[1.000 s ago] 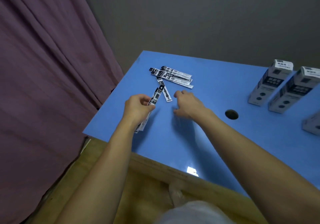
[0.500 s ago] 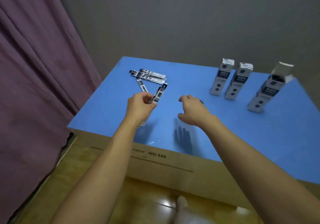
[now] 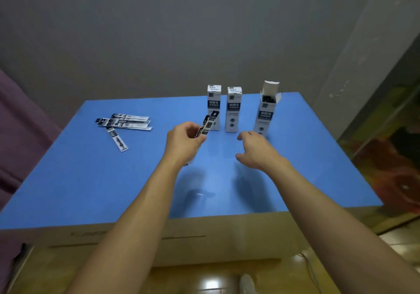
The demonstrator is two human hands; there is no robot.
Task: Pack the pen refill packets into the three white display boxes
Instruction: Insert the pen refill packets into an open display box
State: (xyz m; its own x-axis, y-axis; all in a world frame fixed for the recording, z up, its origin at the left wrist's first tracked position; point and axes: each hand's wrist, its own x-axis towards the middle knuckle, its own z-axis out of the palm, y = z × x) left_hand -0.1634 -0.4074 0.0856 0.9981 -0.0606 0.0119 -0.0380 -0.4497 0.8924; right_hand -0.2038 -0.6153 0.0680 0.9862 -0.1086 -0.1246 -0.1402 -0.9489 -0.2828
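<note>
My left hand (image 3: 183,141) grips a couple of black-and-white pen refill packets (image 3: 208,124), their tops pointing up in front of the left display box (image 3: 213,103). A second closed white box (image 3: 233,109) stands beside it. Further right is the third box (image 3: 266,109), its top flap open and dark contents showing inside. My right hand (image 3: 255,150) hovers above the table with loosely spread fingers, holding nothing, just short of the open box. Several more packets (image 3: 127,121) lie in a pile at the table's far left, one packet (image 3: 117,138) lying apart at an angle.
The blue table top (image 3: 91,180) has a cardboard-coloured front edge toward me. A purple curtain (image 3: 13,116) hangs at the left, a grey wall stands behind, and a patterned surface (image 3: 391,157) sits beyond the right edge.
The view has swung to the right, bringing the three boxes to the centre. My left hand has carried its packets right toward the boxes, and my right hand has moved nearer the open box.
</note>
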